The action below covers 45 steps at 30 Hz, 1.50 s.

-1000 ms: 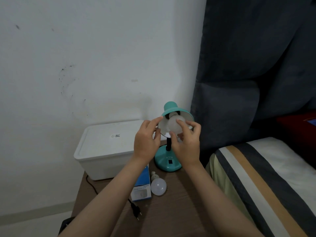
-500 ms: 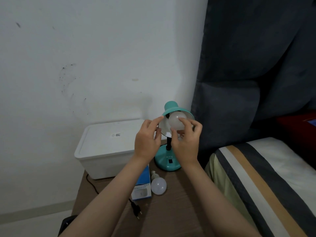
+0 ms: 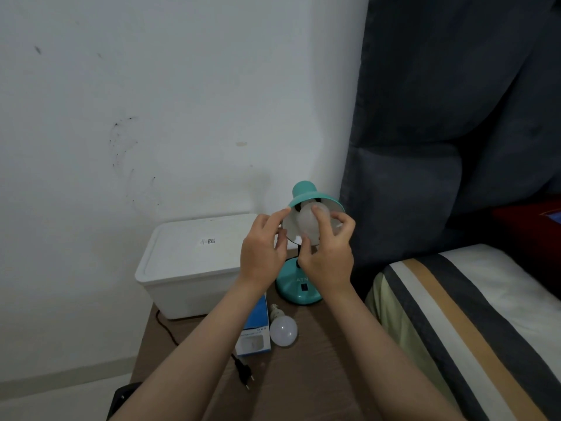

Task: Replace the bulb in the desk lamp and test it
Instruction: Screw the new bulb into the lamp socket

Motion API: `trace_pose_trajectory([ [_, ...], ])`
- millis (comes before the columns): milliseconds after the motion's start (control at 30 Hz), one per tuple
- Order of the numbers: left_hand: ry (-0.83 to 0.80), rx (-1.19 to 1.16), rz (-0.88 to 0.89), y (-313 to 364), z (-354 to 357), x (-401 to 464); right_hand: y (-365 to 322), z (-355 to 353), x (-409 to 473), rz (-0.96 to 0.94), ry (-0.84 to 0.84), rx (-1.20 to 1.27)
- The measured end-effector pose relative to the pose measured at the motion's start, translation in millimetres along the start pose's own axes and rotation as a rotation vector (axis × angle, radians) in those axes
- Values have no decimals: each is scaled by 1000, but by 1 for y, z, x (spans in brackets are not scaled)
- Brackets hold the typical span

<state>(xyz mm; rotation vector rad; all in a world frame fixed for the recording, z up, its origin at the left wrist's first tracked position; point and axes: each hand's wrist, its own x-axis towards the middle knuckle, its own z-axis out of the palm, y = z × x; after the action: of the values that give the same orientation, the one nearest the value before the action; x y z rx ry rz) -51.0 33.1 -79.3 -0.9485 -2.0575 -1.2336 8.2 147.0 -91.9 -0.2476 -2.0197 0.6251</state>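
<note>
A teal desk lamp stands on the brown table, its shade tilted toward me. A white bulb sits inside the shade. My right hand grips this bulb with curled fingers and thumb. My left hand pinches the shade's left rim. A second white bulb lies loose on the table beside a blue and white bulb box. The lamp's black plug lies unplugged on the table.
A white lidded plastic bin stands at the table's back left against the wall. A bed with a striped cover borders the table on the right. A dark curtain hangs behind the lamp.
My right hand's fingers have turned around the bulb inside the shade. My left hand keeps its hold on the shade's rim.
</note>
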Motion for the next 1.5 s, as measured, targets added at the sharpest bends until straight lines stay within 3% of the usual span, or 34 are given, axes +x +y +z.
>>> trace_pose_trajectory([
  [233,-8,-4,-16,1,-1,0,-6,1,6,170,59,-7],
  [400,-8,-4,-21,1,0,0,-6,-3,6,188,22,-15],
  [667,-9,-10,-21,2,0,0,5,-9,1,-89,10,-73],
  [900,-6,-13,-29,1,-1,-2,2,-7,5,93,2,-32],
  [1133,-7,-8,-33,1,-1,-1,8,-8,2,-141,-34,-87],
  [1367,-4,-14,-42,2,0,-1,4,-9,5,70,-42,-39],
  [1500,-8,-11,-51,1,0,-2,6,-11,4,-22,-44,-68],
])
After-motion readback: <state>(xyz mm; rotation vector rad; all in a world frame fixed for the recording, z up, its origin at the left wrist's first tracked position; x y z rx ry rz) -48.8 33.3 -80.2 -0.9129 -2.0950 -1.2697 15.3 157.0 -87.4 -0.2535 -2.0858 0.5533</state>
